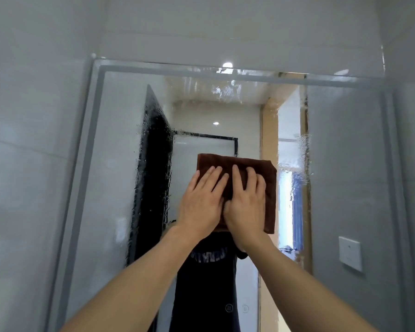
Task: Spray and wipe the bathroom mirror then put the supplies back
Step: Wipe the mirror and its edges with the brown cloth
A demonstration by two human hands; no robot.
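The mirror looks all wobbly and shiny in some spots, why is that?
In the head view, wet spray streaks on the mirror ripple the reflection, most over the dark door edge and near the top; ceiling lights glare as bright spots up there; the wide lens bends the frame's straight edges; both hands, left hand and right hand, press the brown cloth flat.

The mirror hangs upright on the tiled wall; a folded brown cloth lies flat against its glass; wet streaks cover the upper part.
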